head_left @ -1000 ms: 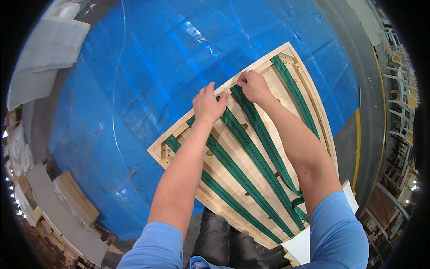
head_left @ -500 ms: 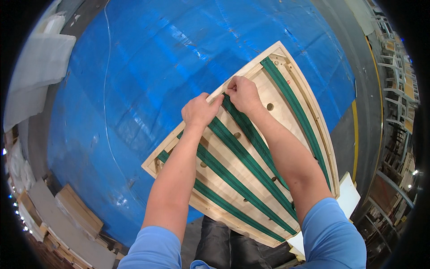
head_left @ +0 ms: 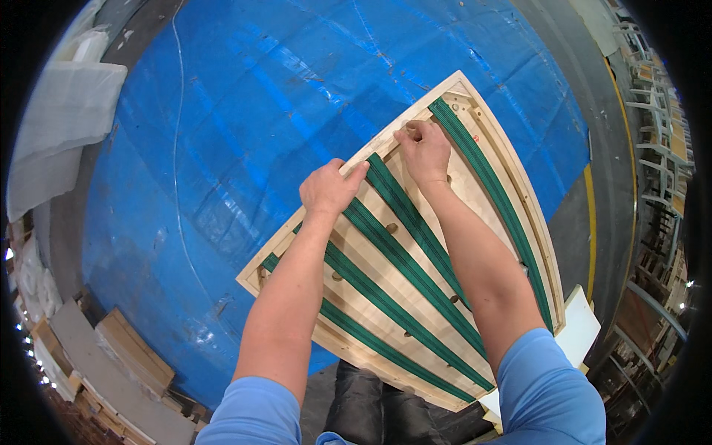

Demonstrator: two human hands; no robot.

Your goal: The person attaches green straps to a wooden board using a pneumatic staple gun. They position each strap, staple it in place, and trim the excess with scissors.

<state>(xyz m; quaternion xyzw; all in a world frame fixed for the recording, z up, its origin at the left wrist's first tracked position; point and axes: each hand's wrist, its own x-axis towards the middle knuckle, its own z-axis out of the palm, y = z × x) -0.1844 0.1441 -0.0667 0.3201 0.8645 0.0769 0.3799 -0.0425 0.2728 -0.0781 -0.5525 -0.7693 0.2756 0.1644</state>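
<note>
The wooden frame (head_left: 430,105) sits tilted in my view, in front of the wearer's legs (head_left: 358,397), with the blue sheet (head_left: 245,96) beyond it. My left hand (head_left: 328,191) lies over its upper rim, thumb stretched inward beside a strap end; the fingertips are hidden, so I can't tell whether they clamp. On my right hand (head_left: 425,154), thumb and forefinger curl toward each other by the same rim; I can't tell if they pinch anything. Both forearms reach forward. Green straps (head_left: 404,259) fan across the holed panel, well spaced.
</note>
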